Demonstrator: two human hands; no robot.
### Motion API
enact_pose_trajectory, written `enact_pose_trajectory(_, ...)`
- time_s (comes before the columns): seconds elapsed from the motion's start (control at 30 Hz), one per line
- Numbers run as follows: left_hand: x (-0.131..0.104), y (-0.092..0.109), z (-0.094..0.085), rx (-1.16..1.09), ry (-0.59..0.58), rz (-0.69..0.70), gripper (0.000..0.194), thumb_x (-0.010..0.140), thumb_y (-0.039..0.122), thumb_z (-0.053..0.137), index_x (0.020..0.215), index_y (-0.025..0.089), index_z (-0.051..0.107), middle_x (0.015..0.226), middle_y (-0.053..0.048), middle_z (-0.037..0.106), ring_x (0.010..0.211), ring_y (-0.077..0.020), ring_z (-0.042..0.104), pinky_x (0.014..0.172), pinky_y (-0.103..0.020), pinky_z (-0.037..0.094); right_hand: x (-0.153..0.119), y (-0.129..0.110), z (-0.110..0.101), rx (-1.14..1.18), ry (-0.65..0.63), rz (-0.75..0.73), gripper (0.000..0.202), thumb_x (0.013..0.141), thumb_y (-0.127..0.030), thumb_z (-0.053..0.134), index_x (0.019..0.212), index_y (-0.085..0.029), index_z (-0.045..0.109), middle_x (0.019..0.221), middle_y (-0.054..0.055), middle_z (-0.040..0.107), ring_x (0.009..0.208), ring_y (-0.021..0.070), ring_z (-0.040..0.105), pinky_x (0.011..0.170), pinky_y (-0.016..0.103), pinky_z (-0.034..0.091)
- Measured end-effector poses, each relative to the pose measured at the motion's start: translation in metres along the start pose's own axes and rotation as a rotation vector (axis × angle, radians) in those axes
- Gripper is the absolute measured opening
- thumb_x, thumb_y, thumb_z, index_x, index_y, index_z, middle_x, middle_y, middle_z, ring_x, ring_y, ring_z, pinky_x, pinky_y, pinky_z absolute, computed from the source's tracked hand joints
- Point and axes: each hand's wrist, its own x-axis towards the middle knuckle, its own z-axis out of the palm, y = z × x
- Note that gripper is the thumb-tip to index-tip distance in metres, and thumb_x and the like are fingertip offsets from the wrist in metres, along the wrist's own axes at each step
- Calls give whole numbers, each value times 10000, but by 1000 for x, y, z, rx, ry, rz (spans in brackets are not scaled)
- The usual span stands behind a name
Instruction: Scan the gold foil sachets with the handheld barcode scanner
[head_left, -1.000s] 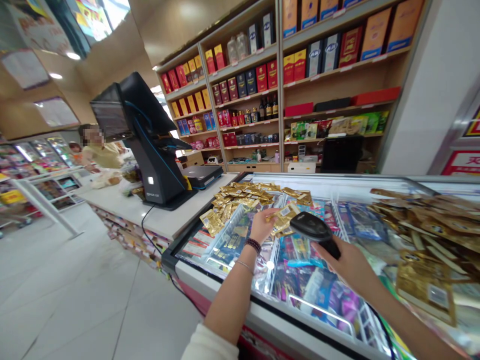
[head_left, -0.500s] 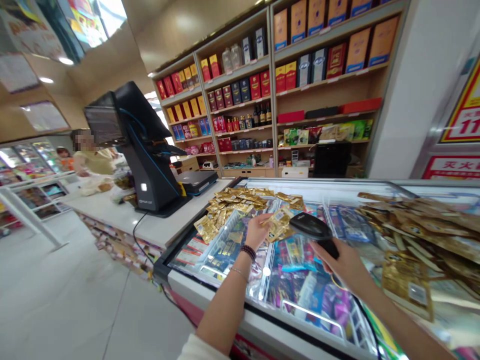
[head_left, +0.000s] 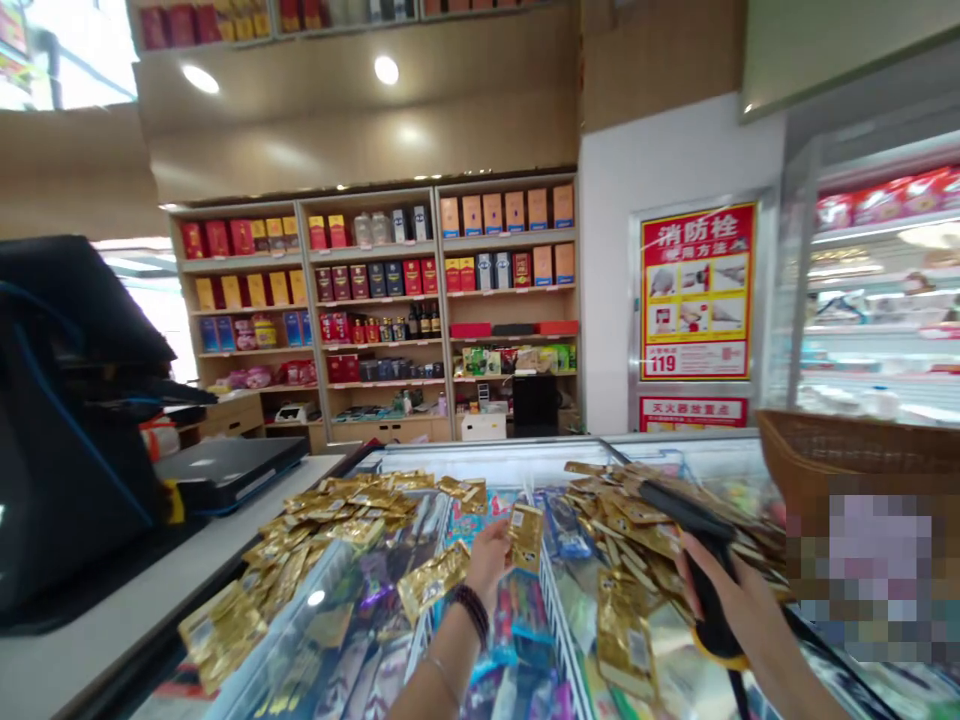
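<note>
Left hand [head_left: 487, 562]: one, bare, a dark beaded bracelet [head_left: 471, 612] and a thin bangle [head_left: 442, 676] at its wrist; fingers nearly closed, pinching the lower left edge of one upright gold packet [head_left: 526, 537], held above the freezer's glass top. Right hand [head_left: 724, 590]: one, bare, fingers wrapped around the handle of a black scanner [head_left: 694, 515] with a yellow rim at its lower end, its head tilted up and leftward over the right-hand pile, well apart from the held packet. Loose packet [head_left: 433, 580]: one, gold, lay just beside the left hand. Flat packet [head_left: 625, 635]: one, gold, lay between the hands, nearer the right. Beneath the glass: colored packages [head_left: 525, 625] among white wire dividers [head_left: 556, 610]. Left-hand pile [head_left: 322, 520]: many gold packets, overlapping. Right-hand pile [head_left: 637, 510]: many gold-brown packets, heaped. Counter [head_left: 97, 655]: at left, bearing a black terminal [head_left: 71, 440] and a flat black device [head_left: 232, 468]. Wicker basket [head_left: 862, 450]: brown, at far right. Wall shelves [head_left: 375, 298]: boxes and bottles in rows. Poster [head_left: 696, 292]: red and yellow, marked 119, on the white wall. Lit display case [head_left: 885, 320]: stocked, right of the poster.
</note>
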Motion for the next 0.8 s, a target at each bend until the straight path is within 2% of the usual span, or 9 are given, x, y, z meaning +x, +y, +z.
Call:
enact_pose_trajectory(0.1,6,11,47,-79,-214,-147,185,832,180,682,970,233,792,951,-45,831,934,-211,800,931,-371,625,0,-1,-34,-18,145,-42,556,668,-741,844,758,-215,689,552,2,638,365,143,506,341,289,402)
enact_pose_trajectory(0.17,7,19,73,-43,-292,-111,221,835,155,674,1003,224,800,1049,-69,835,1066,-238,784,1021,-408,601,-3,-3,-48,-16,220,-67,538,683,-720,844,808,-218,694,558,-2,648,365,142,501,339,287,396)
enact_pose_trajectory(0.27,10,32,91,140,-231,-7,350,834,152,688,1163,205,796,1277,-130,795,1354,-311,665,1182,-482,501,-6,-9,-60,-10,216,-42,541,638,-715,869,757,-226,669,549,12,662,363,151,503,336,299,398)
enact_pose_trajectory(0.33,13,40,85,282,-110,57,462,817,147,705,1273,189,763,1436,-156,719,1504,-327,534,1271,-488,398,-6,-15,-60,-21,180,-26,555,611,-728,875,724,-227,666,551,29,671,367,166,518,337,316,412)
enact_pose_trajectory(0.4,16,44,65,368,-25,95,513,812,151,709,1323,188,741,1520,-160,661,1542,-322,488,1298,-472,354,-6,-21,-52,-52,159,-38,557,629,-741,859,709,-225,665,540,29,660,376,169,530,349,316,430)
enact_pose_trajectory(0.5,14,43,16,460,36,119,503,832,167,678,1330,200,738,1515,-148,669,1496,-307,544,1277,-449,381,-6,-28,-25,-57,121,-80,551,650,-737,851,708,-232,638,537,3,636,376,149,521,351,290,427)
enact_pose_trajectory(0.6,0,36,-44,666,120,127,538,834,160,644,1367,163,712,1507,-163,671,1474,-309,562,1276,-442,366,-9,-30,14,-20,24,-80,564,626,-730,871,692,-234,612,528,-8,620,365,135,502,341,275,408)
enact_pose_trajectory(0.7,-24,26,-101,912,187,47,584,837,225,681,1414,130,674,1545,-202,627,1495,-340,531,1284,-445,331,-15,-28,58,-2,-106,-63,566,659,-748,846,705,-223,640,523,-1,623,373,132,507,363,276,425)
enact_pose_trajectory(0.8,-48,18,-142,1044,213,-49,619,804,340,779,1391,168,683,1542,-199,627,1499,-367,516,1270,-449,333,-22,-22,103,11,-228,-48,550,706,-746,818,726,-221,655,530,-5,624,380,132,506,369,277,423)
